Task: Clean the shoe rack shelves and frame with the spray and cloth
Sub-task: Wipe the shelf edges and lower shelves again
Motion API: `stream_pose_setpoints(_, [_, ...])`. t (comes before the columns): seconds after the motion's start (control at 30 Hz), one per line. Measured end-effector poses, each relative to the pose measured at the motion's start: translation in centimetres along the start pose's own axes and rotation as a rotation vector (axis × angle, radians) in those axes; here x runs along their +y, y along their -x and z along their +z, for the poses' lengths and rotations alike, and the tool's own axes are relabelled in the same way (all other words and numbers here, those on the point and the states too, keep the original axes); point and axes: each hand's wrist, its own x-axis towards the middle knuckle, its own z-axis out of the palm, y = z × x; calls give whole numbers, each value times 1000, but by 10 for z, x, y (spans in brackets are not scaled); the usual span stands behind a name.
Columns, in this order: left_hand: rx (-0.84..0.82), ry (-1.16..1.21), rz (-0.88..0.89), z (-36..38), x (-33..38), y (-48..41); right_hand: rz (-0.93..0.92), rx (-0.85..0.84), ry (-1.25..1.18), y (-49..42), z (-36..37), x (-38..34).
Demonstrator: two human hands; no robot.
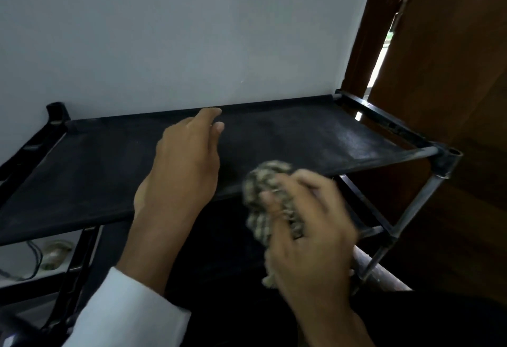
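Rightward, wooden door (452,127) just beside shoe rack (96,168); white wall (192,31) behind.

Nothing legible in this frame. Checked the black shelf fabric (109,171), the frame tubes (419,153), the cloth (260,179) and the wall (192,31): no text, label, brand or number was readable on any of them. The cloth was motion-blurred, so nothing on it could be made out beyond a mottled pattern.
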Motion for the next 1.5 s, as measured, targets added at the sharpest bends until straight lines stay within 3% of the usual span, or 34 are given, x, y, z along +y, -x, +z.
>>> stream_pose_setpoints(0.2, [-29, 52, -42, -6, -4, 4, -177, -37, 131, -1, -4, 10])
stream_pose_setpoints(0.33, [-30, 59, -74, -4, -6, 4, -55, 114, 190, -13, -21, 34])
stream_pose_setpoints(0.5, [-13, 78, -87, -1, -7, 2, 167, 161, 3, -4, -5, 16])
stream_pose_setpoints(0.67, [-3, 101, -65, -3, -10, 0, -26, -128, -109, 18, 21, -25])
stream_pose_setpoints(0.8, [39, 109, -79, -6, -16, 2, -187, -136, 59, 6, 10, -14])
stream_pose_setpoints(1.07, [44, 135, -86, -6, -15, 3, 73, 50, 190, -26, -40, 33])
stream_pose_setpoints(1.2, [102, 121, -32, -2, -15, 2, 156, 142, 82, -15, -27, 22])
stream_pose_setpoints(1.33, [192, 131, 40, -1, -15, 2, 178, 24, -98, 10, -11, 2])
stream_pose_setpoints(1.43, [295, 180, 183, -7, -10, 7, 378, -17, -342, 35, -8, -17])
stream_pose_setpoints(1.5, [371, 236, 300, -14, -7, 15, 641, -4, -446, 48, -11, -21])
